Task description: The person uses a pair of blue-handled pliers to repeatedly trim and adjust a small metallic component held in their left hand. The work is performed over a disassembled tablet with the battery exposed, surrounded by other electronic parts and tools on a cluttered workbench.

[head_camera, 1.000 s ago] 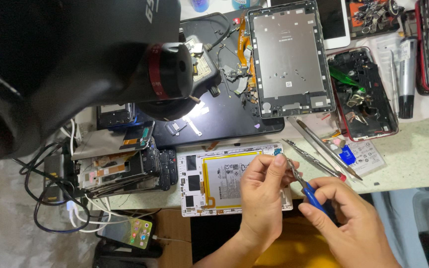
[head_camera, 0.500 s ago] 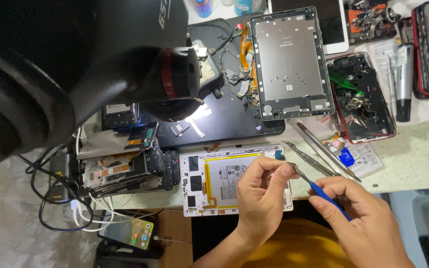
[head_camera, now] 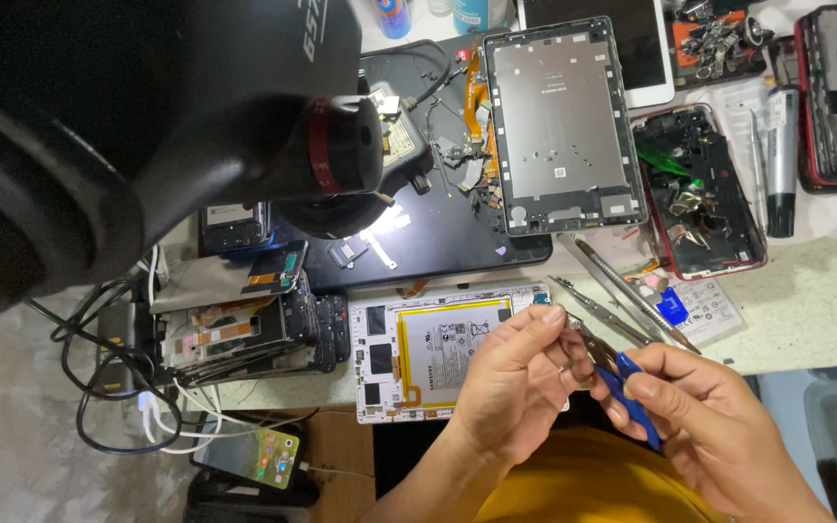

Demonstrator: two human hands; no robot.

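Over opened tablet (head_camera: 438, 353): left hand (head_camera: 515, 383) pinching (part unclear), right hand (head_camera: 719, 431) gripping tweezers (head_camera: 607, 363).

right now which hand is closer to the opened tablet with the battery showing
Left. The left hand lies over the right end of the opened tablet; the right hand, holding blue-handled tweezers, sits farther to the right, off the tablet.

My left hand (head_camera: 511, 383) comes up from six o'clock, forearm slanting in from the bottom edge, back of the hand toward me. Its fingers (head_camera: 542, 324) curl toward two o'clock, thumb and forefinger pinched together at the tips. My right hand (head_camera: 714, 426) enters from five o'clock, palm turned inward, knuckles raised. Its fingers (head_camera: 646, 385) fold toward ten o'clock, closed in a pen-like grip. The two hands sit just beside each other, fingertips nearly meeting at the middle.
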